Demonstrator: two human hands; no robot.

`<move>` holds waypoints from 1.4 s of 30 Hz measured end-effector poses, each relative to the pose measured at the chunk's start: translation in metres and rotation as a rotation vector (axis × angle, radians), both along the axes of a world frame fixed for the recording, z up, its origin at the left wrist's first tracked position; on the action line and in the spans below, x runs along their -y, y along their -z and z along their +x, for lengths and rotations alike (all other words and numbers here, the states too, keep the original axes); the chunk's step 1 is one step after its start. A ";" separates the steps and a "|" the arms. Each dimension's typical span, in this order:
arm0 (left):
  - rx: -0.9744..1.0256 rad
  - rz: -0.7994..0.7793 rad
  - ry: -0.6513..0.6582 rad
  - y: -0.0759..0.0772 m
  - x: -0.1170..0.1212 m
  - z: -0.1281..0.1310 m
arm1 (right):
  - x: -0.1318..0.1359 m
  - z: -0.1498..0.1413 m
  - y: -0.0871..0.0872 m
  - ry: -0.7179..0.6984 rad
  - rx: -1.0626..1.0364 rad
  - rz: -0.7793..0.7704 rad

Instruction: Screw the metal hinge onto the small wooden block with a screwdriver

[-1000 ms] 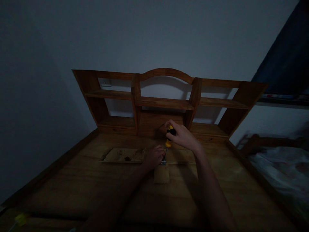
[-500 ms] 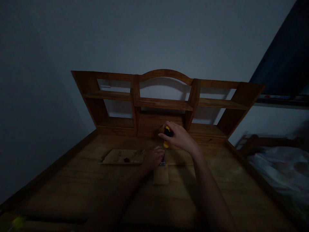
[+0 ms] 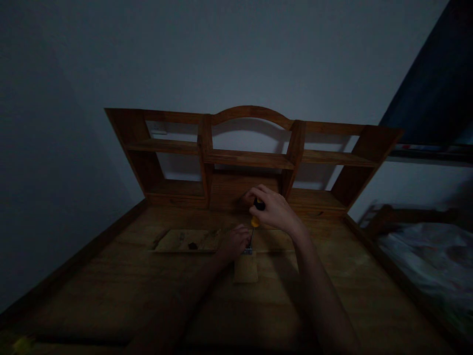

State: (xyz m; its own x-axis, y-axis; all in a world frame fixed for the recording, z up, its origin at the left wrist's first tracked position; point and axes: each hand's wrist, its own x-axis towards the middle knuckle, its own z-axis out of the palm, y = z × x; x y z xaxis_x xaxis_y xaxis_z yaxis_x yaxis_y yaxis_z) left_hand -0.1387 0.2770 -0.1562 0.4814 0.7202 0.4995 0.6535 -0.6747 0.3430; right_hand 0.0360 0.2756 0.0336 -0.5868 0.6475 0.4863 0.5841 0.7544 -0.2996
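Note:
In the dim head view, my right hand (image 3: 273, 207) is closed round the yellow and black handle of a screwdriver (image 3: 254, 222). Its thin shaft slants down to a small metal fitting (image 3: 247, 251), perhaps a hinge. That fitting sits where a short wooden piece (image 3: 246, 268) meets a long wooden board (image 3: 273, 240). Beside the shaft, my left hand (image 3: 235, 242) rests on the board with bent fingers close to the fitting; what the fingertips grip is hidden. A dark knot marks the board's left part.
The boards lie on a wide wooden desk top (image 3: 129, 281) with raised side edges. Behind it stands a wooden shelf unit (image 3: 251, 159) against the wall. A pale plastic bag (image 3: 428, 251) is at the right, and a blurred yellow object (image 3: 22, 345) at the lower left.
My right thumb and fingers have shifted round the screwdriver handle, the thumb moving right. The screwdriver leans slightly more to the right. My left hand stays by the fitting.

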 end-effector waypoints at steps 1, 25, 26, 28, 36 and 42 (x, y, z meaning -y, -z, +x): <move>-0.004 0.001 -0.003 0.000 0.000 0.000 | 0.001 0.000 0.000 -0.004 -0.002 -0.001; 0.000 -0.011 -0.008 0.004 -0.003 -0.002 | -0.002 0.000 0.002 -0.075 -0.055 -0.047; 0.002 -0.012 -0.008 0.004 -0.003 -0.002 | -0.002 0.000 0.003 -0.075 -0.056 -0.045; 0.008 -0.018 -0.011 0.002 -0.001 -0.002 | -0.001 0.000 0.003 -0.065 -0.057 -0.048; 0.016 -0.042 -0.012 -0.003 0.001 0.000 | -0.002 0.000 0.003 -0.022 -0.057 -0.062; 0.026 -0.020 -0.004 -0.002 0.000 0.000 | -0.004 -0.001 0.004 -0.021 -0.066 -0.042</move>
State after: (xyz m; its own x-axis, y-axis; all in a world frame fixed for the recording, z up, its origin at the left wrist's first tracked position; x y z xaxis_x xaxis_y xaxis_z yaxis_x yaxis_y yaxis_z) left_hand -0.1388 0.2768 -0.1546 0.4653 0.7321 0.4976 0.6469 -0.6649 0.3734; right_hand 0.0353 0.2793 0.0298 -0.5676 0.6564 0.4970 0.5463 0.7519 -0.3691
